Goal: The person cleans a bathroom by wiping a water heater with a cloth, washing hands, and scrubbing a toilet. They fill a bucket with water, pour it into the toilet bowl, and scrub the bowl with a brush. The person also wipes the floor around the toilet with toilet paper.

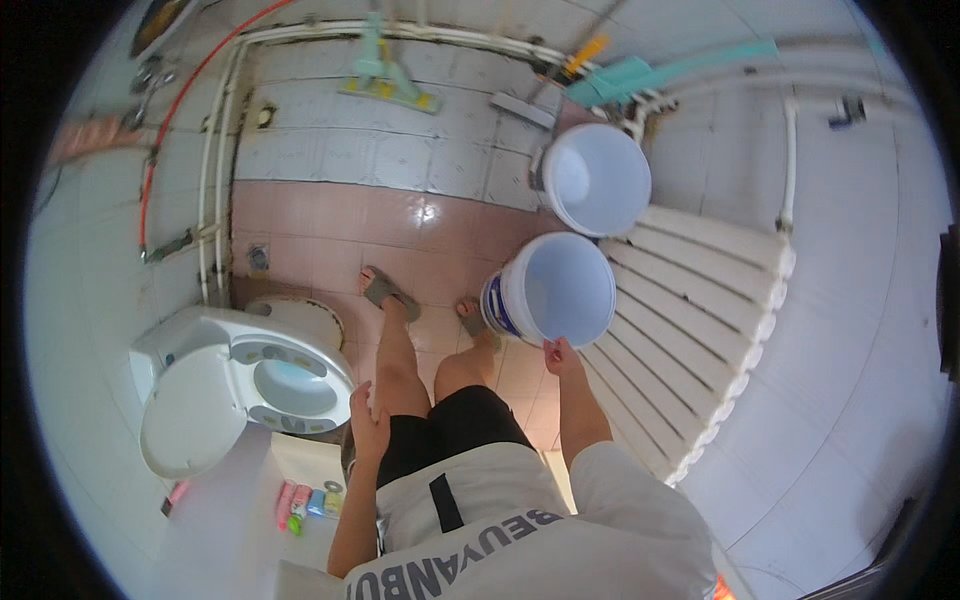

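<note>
My right hand [557, 355] grips the near rim of a white plastic bucket [517, 296] with a blue printed label on its side. That bucket leans with its mouth turned up towards me, and its inside shows no contents. Whether its base touches the floor I cannot tell. A second white bucket [598, 180] stands just beyond it, close to the wall. My left hand [370, 427] hangs by my left thigh, fingers slightly apart, holding nothing. It is near the front of a toilet [337, 390] whose lid [193, 412] is raised.
A white ribbed radiator [690, 322] runs along the right. By the far wall are a green sponge mop [390, 91], a grey-headed floor tool [523, 110] and a teal dustpan [611, 81]. A red hose [176, 109] hangs left. Several bottles [300, 499] sit lower left. Pink tiles [322, 225] cover the floor.
</note>
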Demonstrator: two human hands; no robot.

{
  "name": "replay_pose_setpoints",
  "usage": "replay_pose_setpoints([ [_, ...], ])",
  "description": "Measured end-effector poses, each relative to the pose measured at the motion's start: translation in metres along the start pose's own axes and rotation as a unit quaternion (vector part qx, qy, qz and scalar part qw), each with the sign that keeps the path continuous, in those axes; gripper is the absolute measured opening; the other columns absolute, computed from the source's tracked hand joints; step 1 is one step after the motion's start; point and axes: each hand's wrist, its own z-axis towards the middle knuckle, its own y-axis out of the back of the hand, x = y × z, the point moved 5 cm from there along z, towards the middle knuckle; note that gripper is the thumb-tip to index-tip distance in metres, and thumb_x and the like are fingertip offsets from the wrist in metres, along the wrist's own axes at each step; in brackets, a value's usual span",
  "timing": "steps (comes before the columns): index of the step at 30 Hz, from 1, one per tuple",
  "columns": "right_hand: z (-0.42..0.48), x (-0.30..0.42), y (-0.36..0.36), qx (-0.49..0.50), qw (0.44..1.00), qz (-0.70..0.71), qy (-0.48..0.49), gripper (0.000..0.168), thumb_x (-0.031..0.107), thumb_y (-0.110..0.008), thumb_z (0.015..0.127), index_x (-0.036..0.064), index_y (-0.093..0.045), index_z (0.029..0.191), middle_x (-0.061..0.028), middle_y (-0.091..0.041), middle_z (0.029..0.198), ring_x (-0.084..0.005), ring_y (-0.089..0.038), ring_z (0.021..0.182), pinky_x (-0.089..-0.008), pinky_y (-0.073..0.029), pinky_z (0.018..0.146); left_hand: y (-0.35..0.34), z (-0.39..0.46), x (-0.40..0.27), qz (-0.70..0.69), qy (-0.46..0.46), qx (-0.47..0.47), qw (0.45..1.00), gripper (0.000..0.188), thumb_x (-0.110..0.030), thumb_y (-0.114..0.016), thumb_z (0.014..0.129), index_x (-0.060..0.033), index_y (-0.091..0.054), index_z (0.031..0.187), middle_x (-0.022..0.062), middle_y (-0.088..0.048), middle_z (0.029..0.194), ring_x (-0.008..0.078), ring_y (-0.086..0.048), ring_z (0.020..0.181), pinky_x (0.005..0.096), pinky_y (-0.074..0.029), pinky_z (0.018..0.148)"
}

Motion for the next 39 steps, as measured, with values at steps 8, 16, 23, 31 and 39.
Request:
replay_pose_setpoints([
  [8,-0.084,-0.071,-0.083,-0.005,0.975,-0.181,0.127,0.017,0.014,-0.059,0.082,0.001,-0.051,0.090,-0.0118,-0.056,0.077,-0.0258,-0.062,0.070,-0.0276,-0.057,0.057,0.035,0.061,0.058,-0.239,0.054,0.074,0.967,0.038,-0.013,-0.058,0.079,0.0026,-0.049,0.112,0.0173,-0.055,0.106,0.0276,-0.055,0.099,0.0349,-0.043,0.086],
  [16,-0.256,-0.179,-0.288,0.188,0.810,-0.484,0.272,0.016,0.014,-0.053,0.084,0.000,-0.051,0.089,-0.0125,-0.058,0.084,-0.0256,-0.063,0.073,-0.0290,-0.055,0.060,0.065,0.185,0.002,-0.384,0.192,0.239,0.871,0.077,-0.019,-0.067,0.076,0.0001,-0.021,0.134,0.0231,-0.039,0.126,0.0302,-0.050,0.107,0.0395,-0.048,0.080],
  [23,-0.324,-0.292,-0.461,0.246,0.654,-0.662,0.271,0.026,0.020,-0.052,0.084,-0.001,-0.046,0.097,-0.0131,-0.055,0.094,-0.0283,-0.063,0.080,-0.0345,-0.055,0.062,0.174,0.265,-0.001,-0.607,0.152,-0.011,0.780,0.048,-0.003,-0.054,0.075,0.0023,-0.034,0.118,0.0238,-0.049,0.109,0.0317,-0.059,0.091,0.0415,-0.057,0.065],
  [31,-0.372,-0.352,-0.723,0.337,0.071,-0.662,0.665,0.056,0.037,-0.050,0.089,-0.001,-0.037,0.128,-0.0142,-0.058,0.101,-0.0186,-0.061,0.087,-0.0306,-0.050,0.067,0.214,0.376,0.027,-0.758,0.262,-0.098,0.589,0.046,0.006,-0.045,0.074,0.0022,-0.030,0.117,0.0205,-0.045,0.106,0.0349,-0.058,0.086,0.0422,-0.058,0.061],
  [39,-0.504,-0.533,-0.889,0.441,0.380,-0.693,0.424,0.048,0.046,-0.046,0.089,0.004,-0.050,0.111,-0.0076,-0.062,0.098,-0.0131,-0.059,0.064,-0.0229,-0.045,0.050,0.228,0.465,0.048,-0.804,0.253,-0.198,0.500,0.043,0.001,-0.047,0.075,0.0024,-0.026,0.112,0.0211,-0.037,0.115,0.0380,-0.055,0.088,0.0435,-0.058,0.064],
])
